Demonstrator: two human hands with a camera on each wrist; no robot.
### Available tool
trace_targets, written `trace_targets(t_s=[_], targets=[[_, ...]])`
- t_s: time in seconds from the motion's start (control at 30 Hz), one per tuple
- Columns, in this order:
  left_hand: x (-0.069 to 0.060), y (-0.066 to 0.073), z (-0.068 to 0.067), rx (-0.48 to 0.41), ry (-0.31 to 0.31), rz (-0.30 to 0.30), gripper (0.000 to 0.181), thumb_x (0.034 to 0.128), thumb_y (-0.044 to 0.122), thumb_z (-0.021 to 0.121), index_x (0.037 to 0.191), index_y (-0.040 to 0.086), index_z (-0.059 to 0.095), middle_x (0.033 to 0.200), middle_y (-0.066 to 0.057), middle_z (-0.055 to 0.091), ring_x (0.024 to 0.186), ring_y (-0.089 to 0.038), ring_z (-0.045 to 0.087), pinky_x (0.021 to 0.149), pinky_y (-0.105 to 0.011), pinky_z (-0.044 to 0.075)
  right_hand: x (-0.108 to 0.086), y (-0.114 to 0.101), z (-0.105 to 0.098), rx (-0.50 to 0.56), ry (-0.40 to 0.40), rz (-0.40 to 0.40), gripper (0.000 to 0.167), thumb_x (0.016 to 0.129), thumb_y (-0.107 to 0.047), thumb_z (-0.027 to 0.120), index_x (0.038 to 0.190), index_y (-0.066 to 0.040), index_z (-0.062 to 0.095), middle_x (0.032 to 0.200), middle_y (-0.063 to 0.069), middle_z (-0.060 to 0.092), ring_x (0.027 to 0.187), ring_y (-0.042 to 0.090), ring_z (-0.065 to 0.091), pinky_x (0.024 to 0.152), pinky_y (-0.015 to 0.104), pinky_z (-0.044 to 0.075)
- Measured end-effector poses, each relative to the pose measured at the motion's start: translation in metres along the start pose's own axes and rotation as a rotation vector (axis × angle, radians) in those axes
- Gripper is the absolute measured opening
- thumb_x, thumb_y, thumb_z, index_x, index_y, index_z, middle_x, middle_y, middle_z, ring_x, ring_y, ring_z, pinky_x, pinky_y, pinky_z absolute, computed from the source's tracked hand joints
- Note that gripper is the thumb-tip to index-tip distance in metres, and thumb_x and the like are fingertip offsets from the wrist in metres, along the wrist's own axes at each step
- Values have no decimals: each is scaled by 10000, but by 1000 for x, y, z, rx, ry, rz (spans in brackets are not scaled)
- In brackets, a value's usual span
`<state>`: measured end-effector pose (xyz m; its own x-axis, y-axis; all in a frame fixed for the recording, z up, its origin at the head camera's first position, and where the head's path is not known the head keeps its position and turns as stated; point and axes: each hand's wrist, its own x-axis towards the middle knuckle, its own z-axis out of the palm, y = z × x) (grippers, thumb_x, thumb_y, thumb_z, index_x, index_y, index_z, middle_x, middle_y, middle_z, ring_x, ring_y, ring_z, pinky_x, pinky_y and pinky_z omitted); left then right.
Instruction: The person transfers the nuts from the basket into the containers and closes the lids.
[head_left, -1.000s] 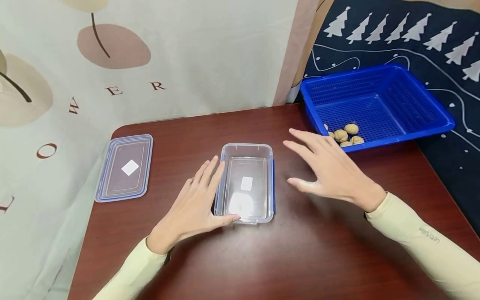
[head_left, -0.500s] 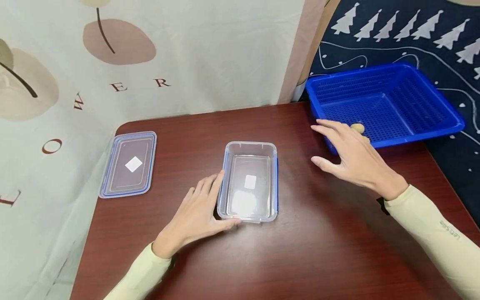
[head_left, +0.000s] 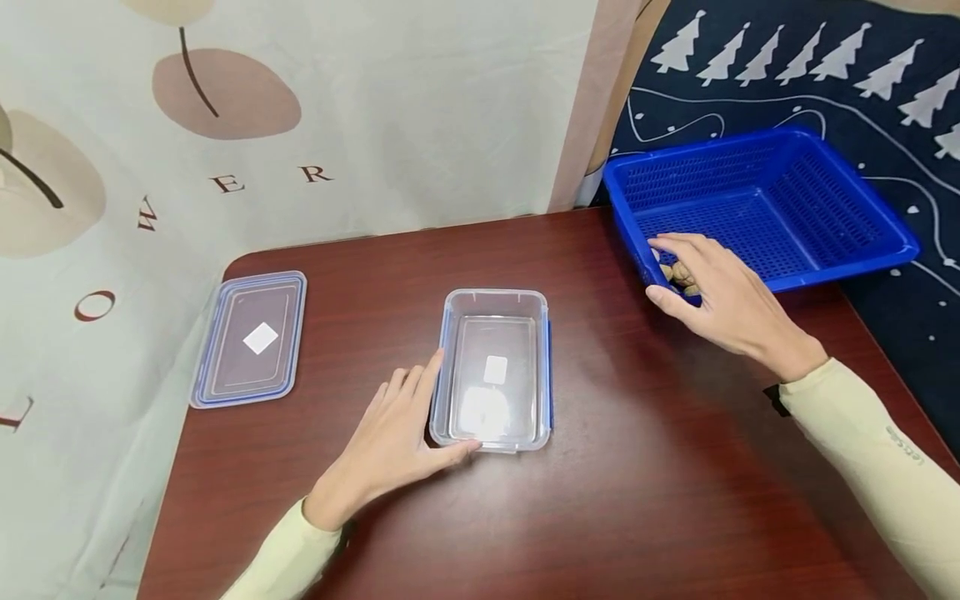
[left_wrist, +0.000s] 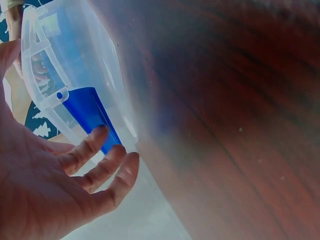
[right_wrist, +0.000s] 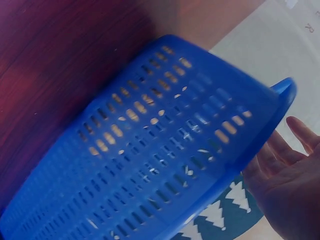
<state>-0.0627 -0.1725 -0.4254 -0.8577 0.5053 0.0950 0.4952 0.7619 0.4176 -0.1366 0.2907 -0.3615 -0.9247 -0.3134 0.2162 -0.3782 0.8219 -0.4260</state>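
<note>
Under the loosely spread fingers of the right hand [head_left: 723,300], a blue plastic basket [head_left: 765,229] holds walnuts [head_left: 682,275] in its near left corner. The left hand [head_left: 393,429], fingers relaxed, touches a clear plastic container [head_left: 495,404], long axis running away from the person, on the red-brown table [head_left: 615,508]; left of that hand lies a blue-edged lid [head_left: 255,371], before a printed curtain [head_left: 420,100].
</note>
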Motion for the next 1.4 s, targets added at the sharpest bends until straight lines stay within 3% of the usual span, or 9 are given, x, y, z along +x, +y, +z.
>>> trace_targets(t_s=[0.23, 0.43, 0.67, 0.87, 1.03, 1.2, 1.4], targets=[[-1, 3, 3, -34, 35, 27, 1230, 835, 714, 802, 1699, -3, 299, 1412, -129, 615, 1172, -297, 549, 992, -487, 479, 6, 13, -4, 27, -43, 82, 628, 1098, -471, 611, 1635, -163, 506, 1617, 161, 500, 1438, 440, 464, 1118, 728, 357], [-1, 5, 5, -74, 60, 40, 1198, 848, 656, 829, 1688, -23, 310, 1354, -144, 628, 1146, -279, 562, 1003, -483, 492, 10, 24, -9, 24, -94, 146, 623, 1124, -485, 549, 1639, -139, 494, 1582, 208, 504, 1347, 448, 515, 1068, 745, 385], [-3, 10, 9, -124, 92, 58, 1168, 854, 550, 884, 1694, -20, 306, 1318, -151, 646, 1146, -264, 583, 964, -490, 528, 16, 39, -14, -15, -221, 220, 674, 1136, -548, 479, 1652, -115, 463, 1607, 245, 457, 1359, 480, 505, 1074, 774, 355], [-6, 14, 10, -146, 91, 28, 1204, 842, 545, 909, 1716, 15, 271, 1329, -146, 642, 1145, -248, 575, 941, -491, 544, 25, 48, -16, -34, -302, 249, 697, 1143, -574, 432, 1634, -80, 465, 1498, 267, 531, 1310, 479, 533, 1041, 760, 389], [-7, 17, 13, -164, 81, -6, 1220, 840, 551, 916, 1725, 38, 252, 1373, -149, 642, 1138, -241, 580, 923, -494, 551, 32, 55, -18, -35, -357, 261, 705, 1148, -571, 421, 1609, -42, 482, 1526, 307, 519, 1383, 514, 489, 1099, 748, 344], [-7, 20, 15, -175, 81, -23, 1230, 836, 545, 918, 1730, 42, 239, 1401, -166, 637, 1117, -249, 587, 924, -508, 548, 39, 64, -20, -31, -430, 267, 675, 1153, -530, 446, 1571, -3, 507, 1535, 325, 529, 1428, 539, 450, 1124, 735, 324], [-6, 21, 17, -169, 83, -25, 1240, 843, 547, 914, 1732, 32, 219, 1403, -172, 637, 1121, -252, 582, 934, -505, 545, 46, 70, -21, -13, -476, 243, 534, 1096, -384, 619, 1462, 4, 611, 1412, 273, 650, 1328, 492, 564, 1072, 687, 407]])
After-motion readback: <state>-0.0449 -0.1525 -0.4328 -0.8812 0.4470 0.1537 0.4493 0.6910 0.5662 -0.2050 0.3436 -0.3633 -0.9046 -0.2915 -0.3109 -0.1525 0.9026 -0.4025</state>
